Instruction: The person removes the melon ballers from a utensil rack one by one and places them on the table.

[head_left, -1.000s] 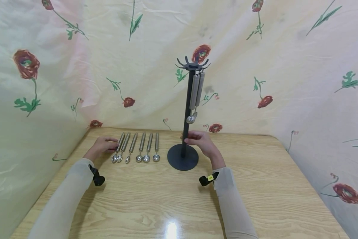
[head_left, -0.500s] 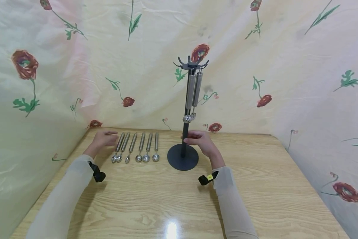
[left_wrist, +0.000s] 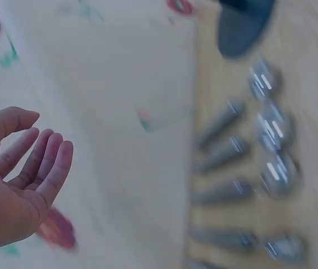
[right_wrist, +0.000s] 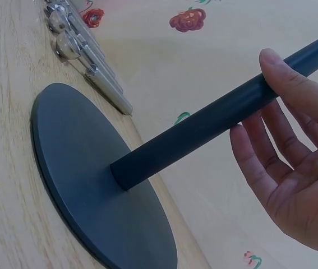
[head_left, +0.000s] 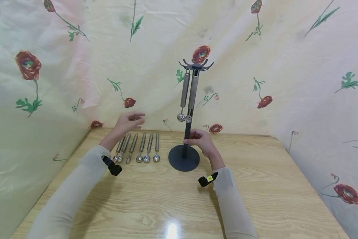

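In the head view my right hand [head_left: 201, 142] holds the pole of a black hook stand [head_left: 183, 159] low down. Up close in the right wrist view, thumb and fingers sit around the pole [right_wrist: 198, 131]. Two steel scoops, one on the left [head_left: 185, 91] and one on the right [head_left: 193, 93], hang from the stand's curved hooks, bowls down. My left hand [head_left: 128, 124] is raised above the handles of several steel scoops [head_left: 149, 142] laid in a row on the table. Its fingers are loosely extended, with nothing in them, as the left wrist view shows [left_wrist: 21, 179].
The wood-grain table [head_left: 167, 192] ends at a flower-printed cloth [head_left: 149, 83] that hangs behind it and along both sides. The round stand base stands just right of the scoop row.
My left hand has risen from beside the leftmost scoop and moved right. The stand's hooks have turned, carrying the hanging scoops leftward around the pole. My right hand stays on the pole.
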Demonstrator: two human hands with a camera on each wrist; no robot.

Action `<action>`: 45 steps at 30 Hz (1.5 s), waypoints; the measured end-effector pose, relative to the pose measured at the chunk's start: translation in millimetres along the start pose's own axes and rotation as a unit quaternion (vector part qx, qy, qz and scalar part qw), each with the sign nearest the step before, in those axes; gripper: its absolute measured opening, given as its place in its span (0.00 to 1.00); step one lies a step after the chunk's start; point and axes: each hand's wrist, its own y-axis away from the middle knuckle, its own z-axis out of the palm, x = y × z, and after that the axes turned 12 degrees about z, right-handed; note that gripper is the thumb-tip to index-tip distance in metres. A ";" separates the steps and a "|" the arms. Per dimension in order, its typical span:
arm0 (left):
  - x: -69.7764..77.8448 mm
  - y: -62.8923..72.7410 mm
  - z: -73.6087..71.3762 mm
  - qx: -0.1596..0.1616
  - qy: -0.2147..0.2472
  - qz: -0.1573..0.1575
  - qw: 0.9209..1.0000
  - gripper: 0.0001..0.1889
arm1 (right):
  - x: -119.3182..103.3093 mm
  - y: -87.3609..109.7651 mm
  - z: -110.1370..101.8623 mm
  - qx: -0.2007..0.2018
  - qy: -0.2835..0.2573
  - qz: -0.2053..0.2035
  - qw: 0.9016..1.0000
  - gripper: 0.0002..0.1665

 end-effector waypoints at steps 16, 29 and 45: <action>111.4 -32.2 59.7 -0.030 0.119 0.109 0.986 0.21 | -3.4 1.4 0.4 0.005 -0.001 0.016 1.000 0.13; 129.0 -46.2 74.5 -0.053 0.168 0.128 0.976 0.23 | -3.1 1.5 0.0 0.004 0.012 0.014 1.000 0.13; 120.8 -50.5 82.4 -0.068 0.190 0.127 0.971 0.19 | -1.7 1.2 0.0 0.001 0.014 0.010 1.000 0.12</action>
